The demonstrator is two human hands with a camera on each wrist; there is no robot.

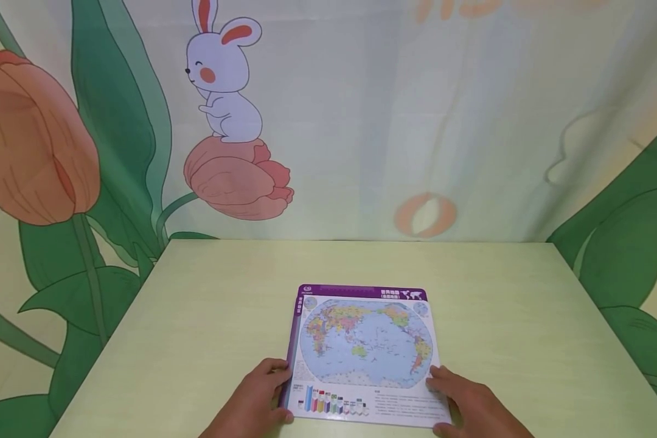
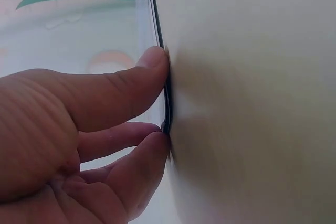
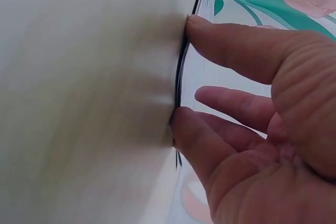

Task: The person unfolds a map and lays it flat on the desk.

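A thin rectangular world map board (image 1: 394,359) with a purple top strip lies flat on the table, printed side up. The left hand (image 1: 257,395) holds its left edge near the front corner. In the left wrist view, bent fingers and thumb meet the dark edge of the board (image 2: 168,98) with their tips, low against the table. Opposite, the right hand (image 1: 476,401) holds the right edge, thumb at the front corner and index finger farther up. The right wrist view shows that thumb and index finger apart along the dark edge of the board (image 3: 181,72).
The pale yellow-green table (image 1: 197,316) reaches back to a hanging cloth (image 1: 339,152) printed with a rabbit and tulips. Large printed leaves (image 1: 629,261) show beyond the table's right side.
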